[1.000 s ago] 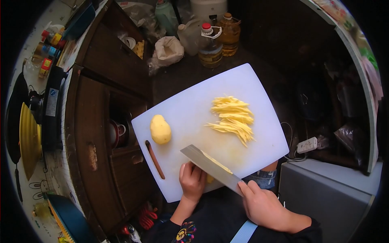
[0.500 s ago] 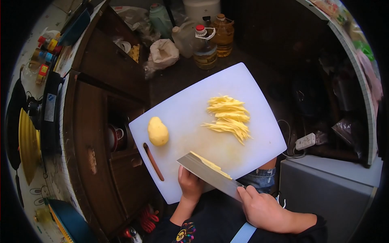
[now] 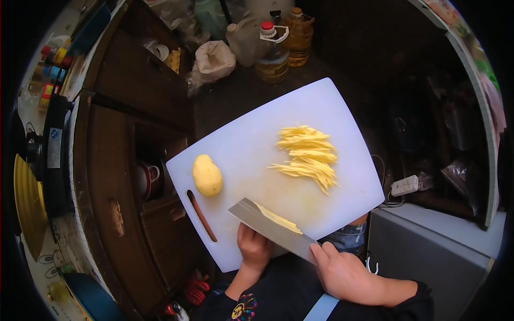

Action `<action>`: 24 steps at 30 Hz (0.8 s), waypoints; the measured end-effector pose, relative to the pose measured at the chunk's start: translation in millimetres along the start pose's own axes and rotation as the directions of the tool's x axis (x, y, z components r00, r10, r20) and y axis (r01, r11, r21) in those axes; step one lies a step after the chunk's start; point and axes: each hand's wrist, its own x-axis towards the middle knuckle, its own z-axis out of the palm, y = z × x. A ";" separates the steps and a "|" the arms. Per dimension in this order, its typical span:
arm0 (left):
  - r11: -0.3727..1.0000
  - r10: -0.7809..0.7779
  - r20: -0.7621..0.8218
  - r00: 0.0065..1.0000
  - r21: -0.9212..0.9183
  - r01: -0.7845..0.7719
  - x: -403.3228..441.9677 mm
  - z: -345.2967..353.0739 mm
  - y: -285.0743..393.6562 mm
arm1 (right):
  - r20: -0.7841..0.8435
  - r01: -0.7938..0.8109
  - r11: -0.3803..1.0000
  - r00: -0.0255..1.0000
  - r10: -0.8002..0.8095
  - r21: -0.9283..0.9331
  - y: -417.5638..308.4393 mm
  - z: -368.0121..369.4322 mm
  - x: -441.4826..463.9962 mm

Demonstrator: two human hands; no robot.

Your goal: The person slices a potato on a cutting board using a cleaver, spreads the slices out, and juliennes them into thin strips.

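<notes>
Slicing at the near part of the board (image 3: 257, 176)

The right hand (image 3: 345, 273) is wrapped tight around the grip of the knife (image 3: 270, 230); the left hand (image 3: 253, 247) is bent-fingered, partly tucked behind the knife, which blocks the view, so I cannot tell whether it pins a piece; slivers (image 3: 279, 219) lie along the knife's far side, and the step in hand reads as fine slicing; the next stroke, as I judge it, calls for a steady left hand, fingertips drawn back from the edge, and an even push of the knife.

Beyond the knife, the potato (image 3: 207, 175), whole and peeled, rests on the board toward its left side; the strips (image 3: 308, 152) lie heaped on its right half, well apart from the potato; past the board stand an open bag (image 3: 214, 60) and bottles (image 3: 273, 63).
</notes>
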 end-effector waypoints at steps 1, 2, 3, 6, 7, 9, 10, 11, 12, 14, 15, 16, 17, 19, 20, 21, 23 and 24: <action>1.000 -0.006 -0.005 1.000 -0.007 0.006 -0.4 0.4 -0.4 | 0.004 -0.006 1.000 1.000 0.006 0.008 0.5 3.3 4.5; 1.000 -0.010 -0.010 1.000 -0.015 0.009 -0.7 1.1 -0.4 | -0.024 0.007 1.000 1.000 -0.007 0.005 0.0 6.8 8.6; 1.000 -0.008 -0.016 1.000 -0.013 0.008 -1.1 1.7 -0.4 | -0.053 0.020 1.000 0.998 -0.020 0.001 -1.5 10.2 13.2; 1.000 -0.003 -0.030 1.000 -0.009 0.002 -2.9 2.1 -0.1 | -0.078 0.033 0.999 0.996 -0.035 -0.026 -6.0 13.9 22.1; 1.000 -0.003 -0.033 0.999 -0.010 0.003 -3.3 2.4 0.0 | -0.076 0.033 0.999 0.996 -0.036 -0.039 -6.2 13.6 23.2; 1.000 -0.004 -0.032 0.999 -0.014 0.004 -3.3 1.9 0.4 | -0.079 0.038 0.998 0.996 -0.042 -0.049 -5.6 12.7 22.9; 1.000 -0.004 -0.028 1.000 -0.016 0.004 -2.8 1.7 0.4 | -0.081 0.039 0.998 0.996 -0.043 -0.055 -5.4 12.3 22.7; 1.000 -0.004 -0.024 1.000 -0.019 0.003 -2.0 1.8 0.5 | -0.068 0.017 0.999 0.998 -0.019 -0.031 -5.1 11.9 22.5; 1.000 -0.007 -0.030 1.000 -0.012 0.007 -0.4 1.6 1.3 | -0.055 -0.006 1.000 0.998 0.006 -0.006 -4.7 11.4 22.1; 1.000 -0.014 -0.042 0.999 0.003 0.015 3.6 1.4 4.3 | -0.045 -0.031 0.999 0.998 0.032 0.038 -2.2 8.5 20.0; 1.000 -0.024 -0.044 0.999 -0.002 0.024 3.6 1.8 5.0 | -0.048 -0.031 0.998 0.998 0.034 0.058 0.1 5.4 18.0; 0.999 -0.035 -0.046 0.998 -0.006 0.034 3.4 2.3 5.3 | -0.050 -0.030 0.996 0.998 0.034 0.079 2.1 3.0 15.5; 0.999 -0.045 -0.047 0.998 -0.012 0.044 3.5 2.7 5.3 | -0.045 -0.047 0.995 0.998 0.051 0.088 3.1 1.5 12.8; 0.999 -0.035 -0.068 0.997 -0.019 0.034 5.6 2.5 6.5 | -0.033 -0.084 0.991 0.996 0.088 0.105 4.3 -1.4 8.0; 0.999 -0.030 -0.078 0.996 -0.023 0.029 6.7 2.3 7.1 | -0.054 -0.066 0.993 0.996 0.072 0.100 4.9 -2.0 6.0; 0.999 -0.032 -0.083 0.996 -0.016 0.031 7.3 2.3 7.7 | -0.075 -0.049 0.994 0.996 0.056 0.094 5.5 -2.1 3.8; 0.999 -0.035 -0.092 0.995 0.001 0.035 8.2 2.4 9.4 | -0.098 -0.040 0.996 0.994 0.047 0.075 6.4 -1.4 -1.1; 0.999 -0.031 -0.082 0.996 0.007 0.031 8.3 1.6 9.8 | -0.100 -0.048 0.997 0.993 0.054 0.063 6.1 -0.2 -3.5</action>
